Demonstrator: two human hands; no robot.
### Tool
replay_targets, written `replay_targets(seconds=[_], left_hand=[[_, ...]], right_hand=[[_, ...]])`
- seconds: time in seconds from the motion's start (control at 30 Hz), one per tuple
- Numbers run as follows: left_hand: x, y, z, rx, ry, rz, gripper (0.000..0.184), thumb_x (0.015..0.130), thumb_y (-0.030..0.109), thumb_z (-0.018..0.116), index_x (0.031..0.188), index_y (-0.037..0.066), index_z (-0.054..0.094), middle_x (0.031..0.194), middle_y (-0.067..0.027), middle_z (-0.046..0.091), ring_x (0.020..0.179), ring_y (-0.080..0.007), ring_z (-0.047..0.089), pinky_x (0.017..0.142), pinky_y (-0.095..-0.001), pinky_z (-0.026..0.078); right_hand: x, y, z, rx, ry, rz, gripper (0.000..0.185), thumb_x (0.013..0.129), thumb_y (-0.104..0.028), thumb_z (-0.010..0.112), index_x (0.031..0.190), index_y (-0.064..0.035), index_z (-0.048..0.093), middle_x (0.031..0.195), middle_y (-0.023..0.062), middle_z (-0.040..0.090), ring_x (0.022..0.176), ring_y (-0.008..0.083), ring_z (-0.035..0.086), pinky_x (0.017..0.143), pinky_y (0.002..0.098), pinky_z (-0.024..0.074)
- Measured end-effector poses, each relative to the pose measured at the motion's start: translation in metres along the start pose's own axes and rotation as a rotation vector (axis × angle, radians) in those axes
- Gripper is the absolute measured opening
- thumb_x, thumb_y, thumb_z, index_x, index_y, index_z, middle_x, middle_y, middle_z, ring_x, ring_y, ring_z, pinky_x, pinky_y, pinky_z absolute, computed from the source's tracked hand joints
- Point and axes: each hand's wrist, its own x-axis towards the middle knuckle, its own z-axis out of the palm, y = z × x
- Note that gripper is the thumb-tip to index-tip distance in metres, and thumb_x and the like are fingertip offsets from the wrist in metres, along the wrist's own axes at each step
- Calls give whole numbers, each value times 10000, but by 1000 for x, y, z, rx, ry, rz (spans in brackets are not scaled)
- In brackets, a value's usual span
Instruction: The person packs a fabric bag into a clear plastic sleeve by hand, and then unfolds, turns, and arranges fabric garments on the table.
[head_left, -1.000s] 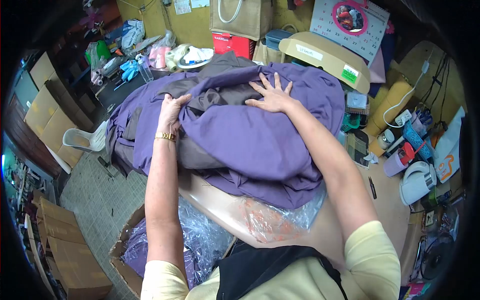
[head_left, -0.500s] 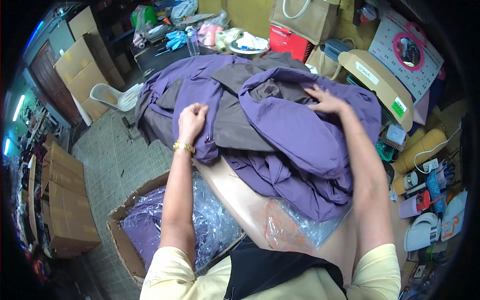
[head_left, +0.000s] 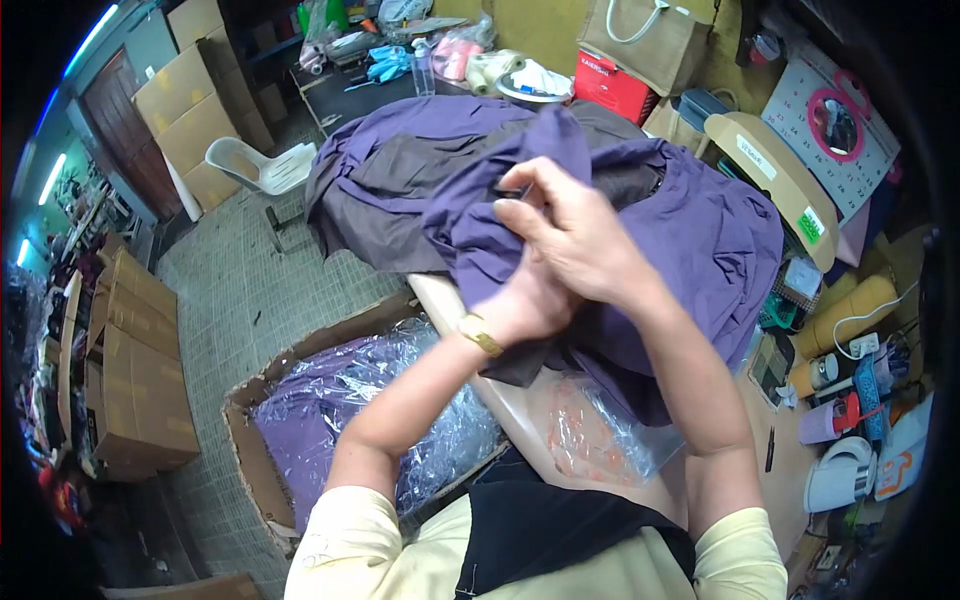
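A large heap of purple and dark grey fabric (head_left: 700,240) covers much of the table (head_left: 530,400). My right hand (head_left: 575,225) is raised over the middle of the heap, its thumb and fingers closed on a gathered part of the purple cloth, with a small dark item near the fingertips. Below and partly behind it is my left hand (head_left: 535,295), with a gold watch at the wrist. The fingers of my left hand are hidden by the right hand and the cloth. A clear plastic bag (head_left: 600,435) lies at the heap's near edge.
An open cardboard box (head_left: 245,430) with plastic-wrapped purple cloth stands at lower left. A white chair (head_left: 262,170) is beyond it. A beige bag (head_left: 645,45) and red box (head_left: 610,88) stand behind the heap. At right are a white kettle (head_left: 838,475) and a black pen (head_left: 770,450).
My hands, apart on the cloth before, have come together over the middle. The right hand has taken hold of fabric, and purple cloth is now bunched and raised there. The view has swung left.
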Motion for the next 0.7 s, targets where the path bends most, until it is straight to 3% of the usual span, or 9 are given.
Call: replay_targets(seconds=[0.03,0.07,0.13,0.27,0.33,0.4,0.5,0.6,0.7], left_hand=[[-4,-15,47,-813,11,125,471,834,35,493,1304,3,488,1304,-224,507,1263,-360,444,1097,-441,305],[-10,-5,43,49,-60,42,467,815,73,503,1277,3,518,1259,-232,542,1224,-378,476,1075,-453,328],[-14,-2,50,329,-46,57,486,788,91,517,1264,-7,525,1237,-235,557,1185,-382,504,1056,-483,337],[-27,40,26,509,-18,10,450,799,92,554,1247,57,571,1305,-191,527,1309,-363,420,1100,-596,218],[-48,52,23,233,267,150,472,763,200,688,1183,19,573,1340,-181,482,1338,-360,372,1121,-562,179],[-74,45,19,292,615,179,701,732,306,765,1282,-17,474,1410,-221,399,1368,-372,324,1129,-548,158],[-96,3,-5,124,855,-410,1240,619,374,884,1480,-36,92,1512,-280,181,1393,-400,243,1160,-456,177],[-104,-15,-1,-1218,681,-559,765,812,184,780,1412,-51,369,1364,-171,492,1222,-230,495,1047,-357,386],[-118,-50,-2,-1162,727,-802,402,883,111,704,1246,-11,582,1140,-72,642,1005,-134,596,908,-291,480]], right_hand=[[4,10,11,-225,-78,110,545,880,-490,634,1183,-46,542,850,198,658,807,350,659,727,415,524],[7,20,20,-449,-151,220,622,880,-557,593,1222,-42,525,891,246,669,862,413,659,757,452,524],[14,36,30,-529,-215,228,709,878,-584,567,1304,-27,461,942,268,674,943,447,643,792,479,523],[46,71,40,-757,-311,76,415,867,-408,651,1034,-29,648,856,241,676,886,406,662,778,497,520],[56,44,32,-706,-248,165,289,840,-292,685,896,-9,710,951,254,677,968,379,659,835,453,527],[69,45,14,-611,-158,57,304,844,-286,683,997,-24,682,920,257,673,942,399,656,824,469,520],[71,42,-14,-572,58,93,520,831,-381,707,1196,-43,555,1010,254,665,995,424,631,855,493,494],[86,83,-27,-830,-149,181,486,828,-399,717,1106,-18,599,982,263,661,1008,379,635,857,452,491],[109,76,-50,-625,-193,238,381,865,-357,682,1000,-8,609,788,179,685,696,258,672,652,371,529]])
